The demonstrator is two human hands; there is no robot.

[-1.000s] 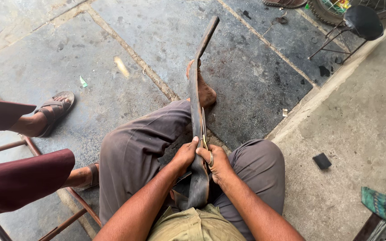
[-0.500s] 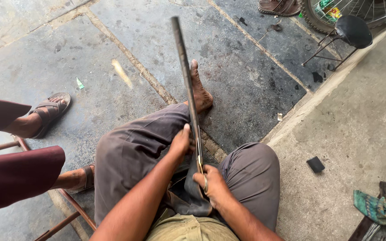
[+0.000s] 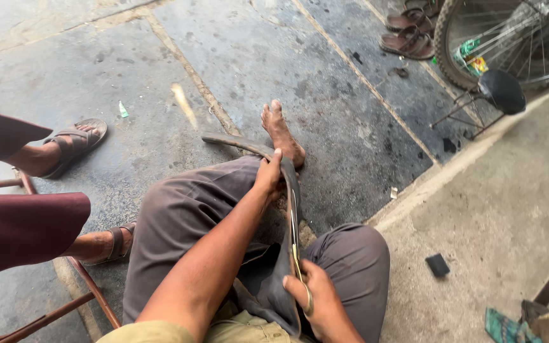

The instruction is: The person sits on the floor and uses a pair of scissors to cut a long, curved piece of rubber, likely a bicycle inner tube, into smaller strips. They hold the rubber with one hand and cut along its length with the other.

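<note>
Dark, flat rubber strip [image 3: 285, 190], curved like a cut length of tyre or tube, lies over the seated person's grey-trousered lap [image 3: 179, 209] in the head view, its far end arcing left above the bare foot [image 3: 282, 134] on the dark stone floor [image 3: 325, 82].

The left hand [image 3: 268, 174] reaches forward with the arm nearly straight, fingers closed around the strip's upper bend. The right hand [image 3: 316, 303] sits near the body, low in the frame, fingers wrapped around the strip's near end together with a thin yellowish metal tool [image 3: 298, 260], seemingly scissors or a blade, that runs along its edge.

The strip looks springy, so it could twist or flick out of the far grip. The tool lies close to the thigh and the gripping fingers, so a slip could nick cloth or skin.

At left, another person's sandalled feet [image 3: 77, 143] and maroon clothing [image 3: 20, 228] are beside a metal chair frame [image 3: 46, 311]. Far right stands a bicycle wheel [image 3: 509, 38], with brown sandals [image 3: 408, 38] just beside it.
</note>
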